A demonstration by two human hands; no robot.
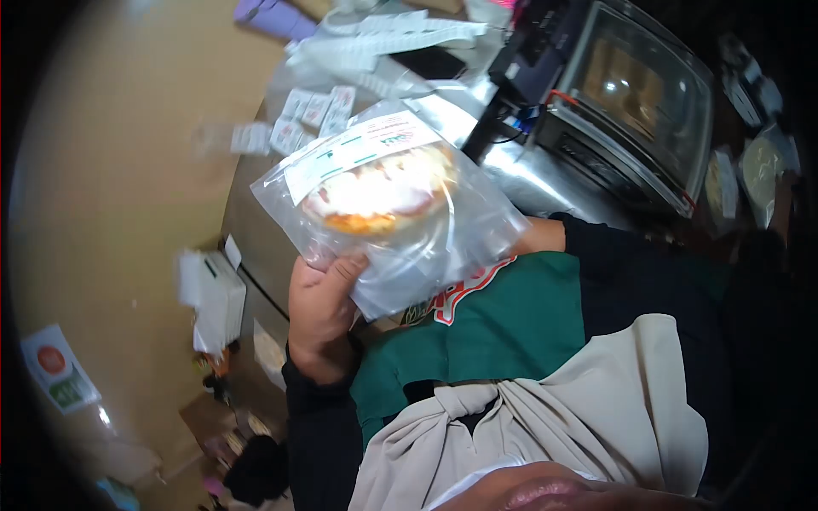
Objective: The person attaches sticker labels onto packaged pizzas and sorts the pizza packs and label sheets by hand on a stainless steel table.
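A clear plastic bag [477, 221] with a small round pizza [375, 192] in it is held up in front of my chest. Melted cheese and reddish topping show through the plastic, with strong glare on them. Across the bag's upper part runs a white printed label [362, 153]. My left hand [324, 294] is closed on the near left edge of the bag, its thumb lying on top. Of my right hand [537, 238] only the wrist area shows at the bag's right side; its fingers are hidden behind the bag.
A vacuum sealing machine [630, 102] with a clear lid stands at the right on a metal surface. Several printed labels [315, 111] lie beyond the bag, near a strip of labels [383, 43] and a dark phone [430, 62]. A white box [217, 298] is at left.
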